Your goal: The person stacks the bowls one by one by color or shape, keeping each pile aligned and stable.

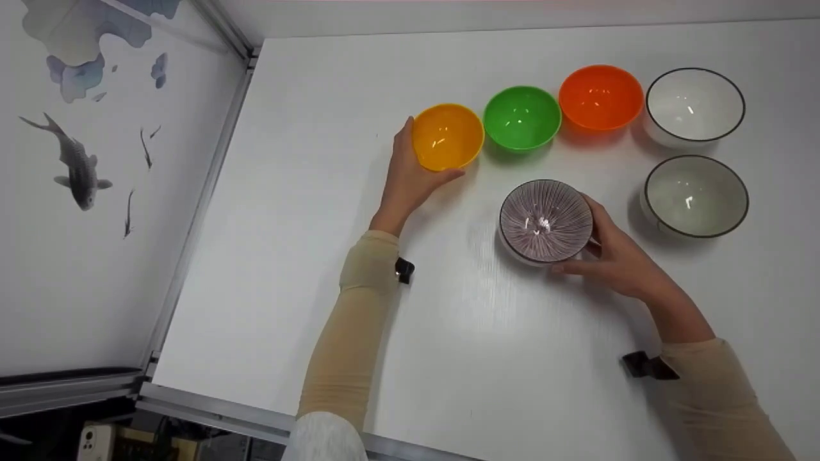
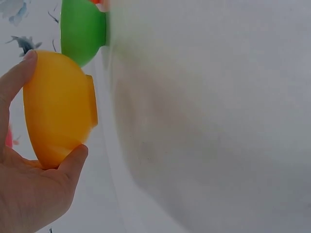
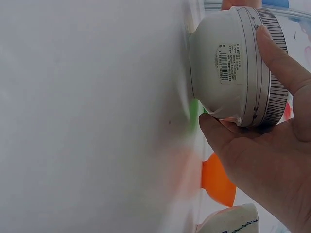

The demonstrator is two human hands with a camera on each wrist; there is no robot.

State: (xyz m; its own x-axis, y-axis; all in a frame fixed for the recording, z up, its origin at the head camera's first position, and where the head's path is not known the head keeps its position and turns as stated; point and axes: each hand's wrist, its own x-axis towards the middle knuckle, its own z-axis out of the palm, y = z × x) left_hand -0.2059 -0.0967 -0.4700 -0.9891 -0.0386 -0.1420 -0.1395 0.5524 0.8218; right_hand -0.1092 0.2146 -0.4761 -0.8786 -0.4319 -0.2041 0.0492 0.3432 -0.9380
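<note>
My left hand [image 1: 410, 182] grips the yellow bowl [image 1: 448, 137] by its left side, fingers behind and thumb at the front. In the left wrist view its foot shows close over the tabletop. A green bowl [image 1: 522, 119] stands right beside it. Around the right side of a purple-striped bowl [image 1: 546, 221] curls my right hand [image 1: 624, 259]. The striped bowl sits nested in a white bowl [image 3: 209, 60] with thin dark lines and a barcode label, which the right wrist view shows low over the table, its far side hidden.
An orange bowl [image 1: 600, 99] is to the right of the green one. Farther right stand a white dark-rimmed bowl [image 1: 695, 105] and, nearer, a grey-green dark-rimmed bowl [image 1: 696, 197]. A wall panel with a painted fish [image 1: 80, 168] borders the white table [image 1: 275, 224] on the left.
</note>
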